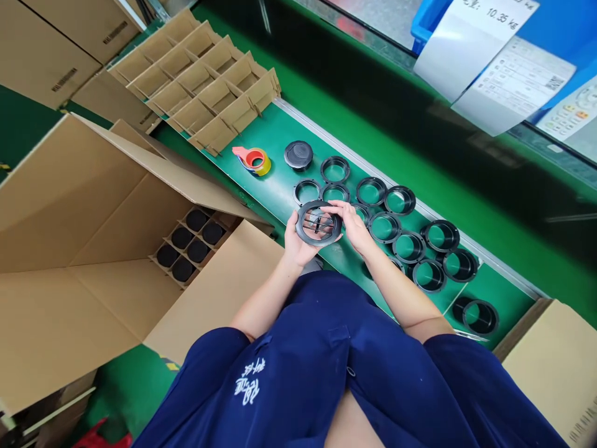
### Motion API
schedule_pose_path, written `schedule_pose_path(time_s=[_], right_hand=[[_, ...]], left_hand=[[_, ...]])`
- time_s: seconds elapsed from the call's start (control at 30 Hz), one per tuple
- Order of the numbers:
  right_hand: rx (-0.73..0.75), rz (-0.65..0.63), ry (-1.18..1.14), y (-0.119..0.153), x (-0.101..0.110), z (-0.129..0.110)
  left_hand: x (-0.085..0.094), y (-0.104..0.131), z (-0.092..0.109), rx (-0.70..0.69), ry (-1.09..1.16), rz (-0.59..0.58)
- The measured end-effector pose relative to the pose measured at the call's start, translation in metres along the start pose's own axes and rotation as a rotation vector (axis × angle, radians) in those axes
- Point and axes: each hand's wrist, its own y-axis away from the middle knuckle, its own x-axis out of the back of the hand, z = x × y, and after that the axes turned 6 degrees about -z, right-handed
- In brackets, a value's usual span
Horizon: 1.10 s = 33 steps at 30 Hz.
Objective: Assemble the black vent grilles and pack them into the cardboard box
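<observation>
A round black air vent (318,224) with thin slats across its opening is held between both hands in front of my body. My left hand (297,244) grips its left and lower edge, the palm partly visible through the slats. On the other side, the fingers of my right hand (353,226) press on the top and right of the rim. Just beyond the hands, several open black rings (383,228) lie across the green worktop (280,186). A closed-looking black round vent (298,155) rests farther back.
A roll of yellow tape with a red-orange piece (255,160) lies behind. Cardboard dividers (209,93) stand at the bench's far end. To the left, an open carton (112,249) contains several black round parts (181,238). Another carton (555,367) is at right; a blue bin (424,28) sits above.
</observation>
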Motion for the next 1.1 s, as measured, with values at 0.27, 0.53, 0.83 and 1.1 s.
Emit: schedule_pose_path(time_s=[0.27,0.53,0.83,1.1], right_hand=[[0.260,-0.326,0.400,-0.015,-0.048,0.015],[0.009,-0.329,0.489,-0.106,-0.084,0.031],[-0.092,-0.174,0.758,-0.185,-0.126,0.061],[0.090,-0.178,0.686,-0.217,-0.159,0.039]], left_hand=[[0.036,-0.017,0.020,-0.055,0.026,0.217],[0.075,-0.031,0.055,0.039,-0.020,0.312],[0.128,-0.003,0.094,-0.036,-0.008,0.522],[0.159,0.011,0.100,0.046,0.014,0.757]])
